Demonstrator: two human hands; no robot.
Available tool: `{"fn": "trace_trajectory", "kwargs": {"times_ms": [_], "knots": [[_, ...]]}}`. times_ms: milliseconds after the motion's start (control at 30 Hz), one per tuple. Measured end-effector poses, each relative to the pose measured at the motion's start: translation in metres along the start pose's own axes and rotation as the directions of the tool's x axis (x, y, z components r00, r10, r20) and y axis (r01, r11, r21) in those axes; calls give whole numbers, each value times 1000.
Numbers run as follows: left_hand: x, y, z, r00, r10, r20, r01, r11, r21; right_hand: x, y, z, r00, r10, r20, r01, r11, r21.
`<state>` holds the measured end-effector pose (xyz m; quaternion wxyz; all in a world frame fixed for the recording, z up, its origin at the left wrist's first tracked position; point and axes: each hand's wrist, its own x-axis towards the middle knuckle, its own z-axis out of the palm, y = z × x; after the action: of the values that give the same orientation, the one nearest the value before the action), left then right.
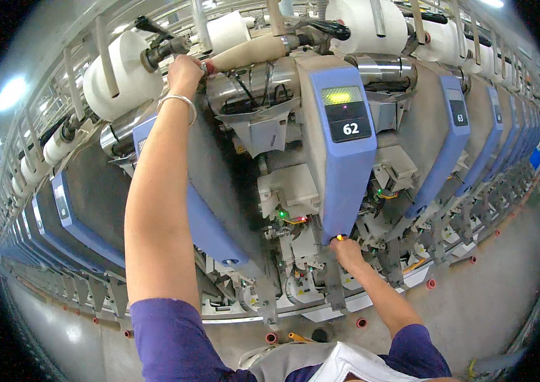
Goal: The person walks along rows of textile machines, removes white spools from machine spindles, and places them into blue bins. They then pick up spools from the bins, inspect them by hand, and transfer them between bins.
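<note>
My left hand (186,74) is raised to the top of a yarn winding machine, its fingers curled close beside the reddish end of a bare tan cone tube (254,52). What those fingers pinch, if anything, is hidden. The tube lies sideways above a shiny metal drum (254,86). Low down, my right hand (348,254) has its fingers bent at a small yellow-lit button (340,238) on the bottom tip of a blue machine panel (349,172). A green-yellow lamp (341,95) glows at the top of that panel.
A large white yarn package (123,76) sits left of my left hand, another white package (367,25) to the right. Grey mechanisms (289,191) with small green and red lights fill the gap between panels. Cone tubes with red ends (361,323) line the machine's lower edge.
</note>
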<state>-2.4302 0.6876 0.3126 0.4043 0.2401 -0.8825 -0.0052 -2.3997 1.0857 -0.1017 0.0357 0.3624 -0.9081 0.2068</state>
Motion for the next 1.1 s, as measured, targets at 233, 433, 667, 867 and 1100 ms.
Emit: {"fn": "trace_trajectory", "kwargs": {"times_ms": [233, 433, 667, 867, 1100], "knots": [[2, -8, 18, 978, 33, -206, -56, 992, -110, 7, 16, 5, 983, 97, 155, -173, 762, 624], [-5, -1, 19, 955, -22, -296, -2, 997, -83, 6, -5, 6, 990, -107, 93, 133, 926, -352], [0, -12, -7, 963, -270, 1, 120, 424, -898, -18, 2, -25, 991, -121, 49, 116, 989, 94], [-6, -12, -12, 954, -246, 172, 186, 36, -982, -51, 6, -49, 996, -31, 81, -4, 917, 398], [-12, -4, -32, 824, -384, 417, 365, -203, -909, -153, 71, -58, 950, 264, 170, -314, 805, 503]]}}
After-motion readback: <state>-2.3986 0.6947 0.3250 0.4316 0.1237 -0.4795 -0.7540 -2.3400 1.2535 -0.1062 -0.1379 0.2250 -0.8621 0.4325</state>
